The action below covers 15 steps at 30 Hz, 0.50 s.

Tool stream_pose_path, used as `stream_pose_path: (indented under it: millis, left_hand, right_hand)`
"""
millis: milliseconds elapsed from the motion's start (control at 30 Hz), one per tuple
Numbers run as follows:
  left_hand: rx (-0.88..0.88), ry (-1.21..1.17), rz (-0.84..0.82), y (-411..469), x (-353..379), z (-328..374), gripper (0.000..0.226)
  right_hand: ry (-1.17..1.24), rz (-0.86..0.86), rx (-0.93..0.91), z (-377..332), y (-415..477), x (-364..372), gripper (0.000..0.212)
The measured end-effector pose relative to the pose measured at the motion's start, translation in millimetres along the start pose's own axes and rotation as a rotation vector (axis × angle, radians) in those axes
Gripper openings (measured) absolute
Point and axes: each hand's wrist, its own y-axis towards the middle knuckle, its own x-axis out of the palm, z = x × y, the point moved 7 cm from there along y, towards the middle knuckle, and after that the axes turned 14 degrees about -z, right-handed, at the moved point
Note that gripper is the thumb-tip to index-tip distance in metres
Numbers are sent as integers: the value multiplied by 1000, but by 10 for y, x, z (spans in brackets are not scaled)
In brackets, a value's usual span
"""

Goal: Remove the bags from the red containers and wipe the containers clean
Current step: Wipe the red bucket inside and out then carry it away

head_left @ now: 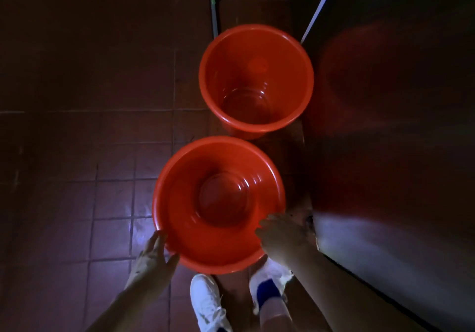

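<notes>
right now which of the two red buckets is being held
The nearer red container: left hand presses its side, right hand grips its rim. The farther red container stands untouched.

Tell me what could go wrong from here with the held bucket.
1. The left grip only presses flat against the near red bucket, which could slip from the right grip.
2. The far red bucket stands close ahead; a push forward may knock it.
3. The floor tiles shine, possibly wet underfoot.
</notes>
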Motion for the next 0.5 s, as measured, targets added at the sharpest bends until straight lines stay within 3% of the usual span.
stream_pose_path:
  millis: [200,367,500]
  left_hand:
    - [46,-60,77,-14,90,-31,56]
    - [37,-101,171,-26,143,31,49]
    - [116,-32,120,-97,354,168,56]
  right_hand:
    - [-23,-49,34,-151,36,342,30]
    - [18,64,61,77,38,287,33]
    - [11,171,140,326,-86,270,23]
